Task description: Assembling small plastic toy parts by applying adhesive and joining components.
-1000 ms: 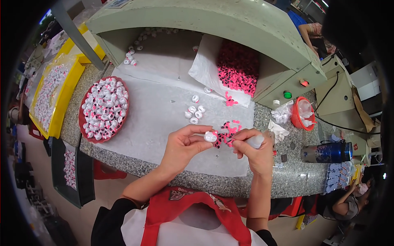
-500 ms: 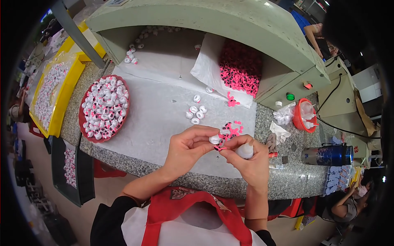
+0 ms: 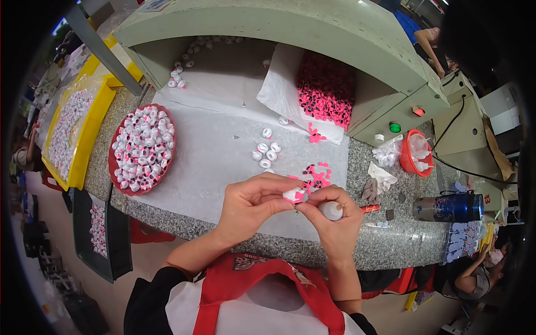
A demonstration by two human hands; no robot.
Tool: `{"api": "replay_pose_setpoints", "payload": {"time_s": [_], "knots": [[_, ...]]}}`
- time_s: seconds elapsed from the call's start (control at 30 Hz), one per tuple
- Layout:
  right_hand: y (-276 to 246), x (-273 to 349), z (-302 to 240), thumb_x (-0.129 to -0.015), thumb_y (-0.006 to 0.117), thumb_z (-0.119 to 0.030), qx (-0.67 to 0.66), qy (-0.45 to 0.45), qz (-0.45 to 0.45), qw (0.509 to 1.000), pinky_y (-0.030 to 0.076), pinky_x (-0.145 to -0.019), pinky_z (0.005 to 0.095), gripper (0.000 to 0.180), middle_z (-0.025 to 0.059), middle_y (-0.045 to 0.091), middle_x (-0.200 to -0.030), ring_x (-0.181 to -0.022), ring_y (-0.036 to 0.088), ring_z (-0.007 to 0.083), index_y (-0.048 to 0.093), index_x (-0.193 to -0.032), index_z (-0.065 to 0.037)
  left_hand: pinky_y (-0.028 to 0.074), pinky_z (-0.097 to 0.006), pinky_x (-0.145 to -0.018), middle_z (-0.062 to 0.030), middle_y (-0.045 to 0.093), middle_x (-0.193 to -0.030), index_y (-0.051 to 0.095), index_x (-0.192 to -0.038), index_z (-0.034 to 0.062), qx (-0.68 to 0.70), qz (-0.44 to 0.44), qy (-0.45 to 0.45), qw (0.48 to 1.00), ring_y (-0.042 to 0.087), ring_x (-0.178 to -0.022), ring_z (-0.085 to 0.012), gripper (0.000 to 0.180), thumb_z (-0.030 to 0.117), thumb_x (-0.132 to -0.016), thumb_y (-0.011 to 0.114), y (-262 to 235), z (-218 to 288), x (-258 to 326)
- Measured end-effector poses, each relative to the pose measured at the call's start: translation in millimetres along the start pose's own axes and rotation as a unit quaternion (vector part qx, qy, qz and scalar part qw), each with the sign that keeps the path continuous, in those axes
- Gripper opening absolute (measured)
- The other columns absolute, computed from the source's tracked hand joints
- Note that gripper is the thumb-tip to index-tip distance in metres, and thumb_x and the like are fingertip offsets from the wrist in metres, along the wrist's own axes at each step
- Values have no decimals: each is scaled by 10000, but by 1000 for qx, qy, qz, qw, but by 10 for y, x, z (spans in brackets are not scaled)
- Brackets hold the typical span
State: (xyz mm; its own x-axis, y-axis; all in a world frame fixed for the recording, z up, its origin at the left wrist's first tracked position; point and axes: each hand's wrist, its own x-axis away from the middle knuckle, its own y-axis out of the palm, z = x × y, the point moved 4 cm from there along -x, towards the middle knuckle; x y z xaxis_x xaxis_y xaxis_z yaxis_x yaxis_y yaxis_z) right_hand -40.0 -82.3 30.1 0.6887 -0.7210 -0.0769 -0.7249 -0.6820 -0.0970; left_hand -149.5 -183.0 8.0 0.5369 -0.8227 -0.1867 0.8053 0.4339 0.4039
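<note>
Hands: while L hand point(image 3: 248, 204) pinches white bead point(image 3: 293, 195), prob. to steady it, R hand point(image 3: 335, 231), by bead's edge, curls round bottle point(image 3: 331, 210).
Paper point(image 3: 206, 167): pink pcs point(image 3: 319, 177) just beyond, prob. for quick reach.
Bowl point(image 3: 115, 180): more beads point(image 3: 142, 148), off L.

We are viewing a cylindrical blue-and-silver metal tumbler point(image 3: 448, 208) resting on a speckled grey stone counter point(image 3: 402, 240), a crumpled white tissue point(image 3: 382, 175) lying near a round orange plastic basket point(image 3: 406, 158), and a round green button point(image 3: 395, 127) fronting a pale-green metal cabinet point(image 3: 268, 22).
</note>
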Motion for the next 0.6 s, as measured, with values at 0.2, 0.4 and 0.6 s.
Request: {"api": "replay_pose_setpoints", "payload": {"time_s": [0.2,0.4,0.6], "knots": [[-51,-8,20,-613,683,90,16,-48,-39,998,423,-592,219,206,71,593,-736,-664,551,120,625,-798,18,501,-296,-798,-204,539,-1057,574,-996,-49,-32,-19,12,999,566,-962,-237,252,-110,-751,564,55,-28,38],[-69,-42,72,-609,685,86,1,-25,-51,998,427,-588,223,191,80,600,-740,-668,558,123,629,-780,22,510,-273,-782,-160,549,-1056,593,-987,-31,-84,6,48,995,569,-954,-208,263,-130,-747,554,83,-65,50],[-26,-184,375,-638,711,16,42,30,-38,998,446,-601,219,173,59,608,-751,-666,568,118,632,-791,1,509,-255,-744,-151,582,-973,578,-989,-46,-18,57,-43,997,588,-893,-177,199,-55,-793,547,-43,-299,-44]]}}
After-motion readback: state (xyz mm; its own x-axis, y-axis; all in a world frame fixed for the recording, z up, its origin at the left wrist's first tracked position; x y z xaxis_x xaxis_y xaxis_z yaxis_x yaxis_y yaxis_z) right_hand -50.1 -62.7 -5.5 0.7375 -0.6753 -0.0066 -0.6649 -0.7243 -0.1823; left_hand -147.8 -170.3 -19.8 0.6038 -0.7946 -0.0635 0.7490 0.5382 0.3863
